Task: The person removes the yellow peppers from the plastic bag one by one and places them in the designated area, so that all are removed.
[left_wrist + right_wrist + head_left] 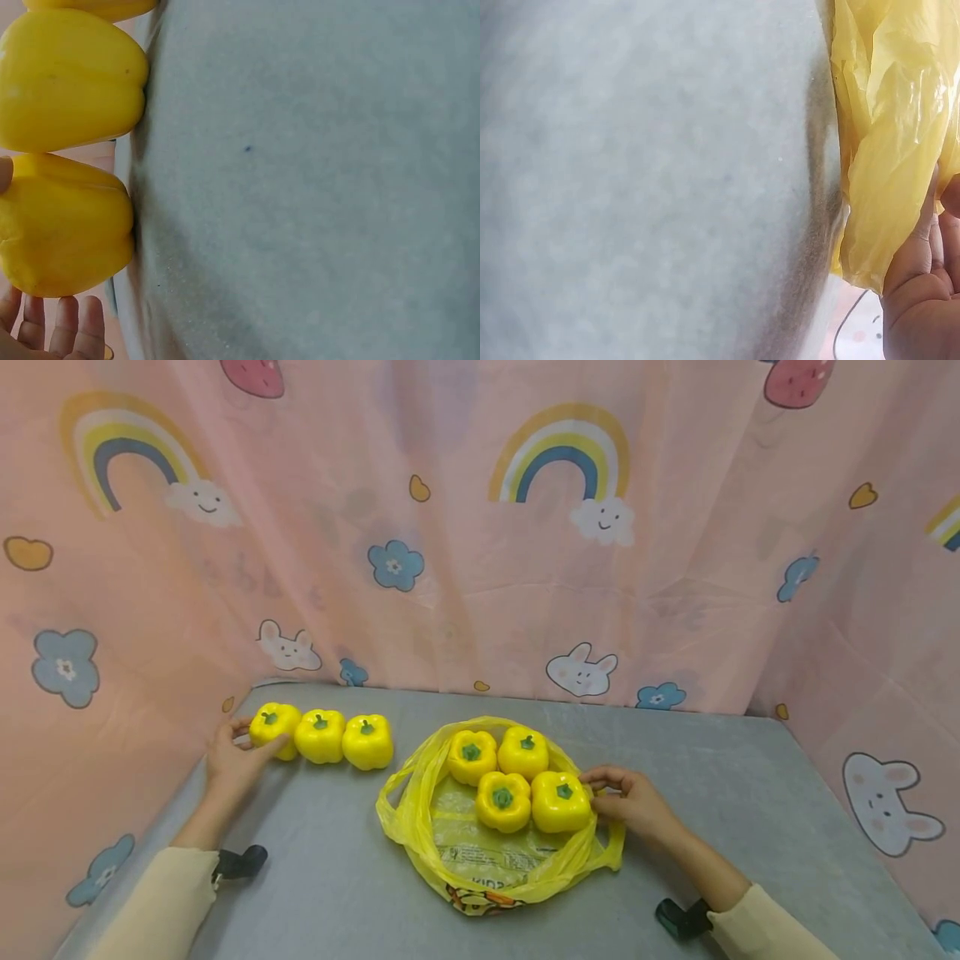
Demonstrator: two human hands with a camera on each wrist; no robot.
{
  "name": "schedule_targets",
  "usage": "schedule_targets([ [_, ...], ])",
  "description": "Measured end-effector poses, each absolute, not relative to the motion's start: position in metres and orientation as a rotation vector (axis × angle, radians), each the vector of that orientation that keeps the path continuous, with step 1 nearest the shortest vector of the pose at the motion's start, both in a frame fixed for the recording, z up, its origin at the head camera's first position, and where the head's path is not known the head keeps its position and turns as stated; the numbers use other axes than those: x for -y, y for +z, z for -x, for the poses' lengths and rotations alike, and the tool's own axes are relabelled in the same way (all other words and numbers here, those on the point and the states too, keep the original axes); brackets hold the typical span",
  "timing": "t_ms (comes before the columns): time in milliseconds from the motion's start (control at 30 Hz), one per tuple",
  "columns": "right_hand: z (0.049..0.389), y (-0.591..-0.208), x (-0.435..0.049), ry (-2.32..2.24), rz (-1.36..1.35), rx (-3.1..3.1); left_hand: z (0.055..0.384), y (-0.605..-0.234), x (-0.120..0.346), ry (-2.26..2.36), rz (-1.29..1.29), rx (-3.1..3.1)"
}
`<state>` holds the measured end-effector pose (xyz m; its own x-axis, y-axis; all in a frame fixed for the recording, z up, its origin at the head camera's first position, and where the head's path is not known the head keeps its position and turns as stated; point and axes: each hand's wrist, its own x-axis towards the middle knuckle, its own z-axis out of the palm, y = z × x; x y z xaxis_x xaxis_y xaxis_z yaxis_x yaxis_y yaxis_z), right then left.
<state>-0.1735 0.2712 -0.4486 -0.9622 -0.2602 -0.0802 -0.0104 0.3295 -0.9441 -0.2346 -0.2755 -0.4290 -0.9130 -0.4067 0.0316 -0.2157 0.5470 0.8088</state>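
Observation:
Three yellow bell peppers stand in a row on the left of the table. My left hand (pixel 236 760) has its thumb and fingers around the leftmost bell pepper (pixel 272 727); the left wrist view shows the fingers (pixel 66 326) beside that pepper. The middle bell pepper (pixel 321 737) and the right bell pepper (pixel 367 743) stand beside it. A yellow plastic bag (pixel 420 814) lies spread wide in the centre, with several bell peppers (pixel 502 802) inside, stems up. My right hand (pixel 633 802) grips the bag's right rim, next to one pepper (pixel 561 802).
The grey table (pixel 315 860) carries the bag and the row of peppers. A pink patterned curtain (pixel 465 610) hangs along the back and both sides. Dark wrist-camera mounts (pixel 242 862) sit at both cuffs.

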Motion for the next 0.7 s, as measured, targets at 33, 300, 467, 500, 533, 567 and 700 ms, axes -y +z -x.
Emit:
schedule_targets([
  [33, 0.174, -0.448, -0.271, -1.685, 0.245, -2.375, 0.234, -0.429, 0.275, -1.305, -0.532, 2.567],
  [300, 0.174, -0.447, -0.270, -1.675, 0.253, -2.384, 0.234, -0.430, 0.279, -1.316, -0.534, 2.590],
  [467, 0.174, -0.446, -0.269, -1.682, 0.252, -2.372, 0.233, -0.428, 0.280, -1.320, -0.519, 2.590],
  [500, 0.174, -0.446, -0.269, -1.683, 0.250, -2.370, 0.232, -0.427, 0.280, -1.317, -0.512, 2.588],
  [533, 0.173, -0.445, -0.269, -1.683, 0.249, -2.371, 0.231, -0.427, 0.281, -1.312, -0.503, 2.587],
  [567, 0.173, -0.445, -0.269, -1.685, 0.248, -2.371, 0.230, -0.426, 0.281, -1.307, -0.495, 2.587],
  [700, 0.173, -0.445, -0.269, -1.686, 0.247, -2.373, 0.225, -0.420, 0.283, -1.271, -0.458, 2.568],
])
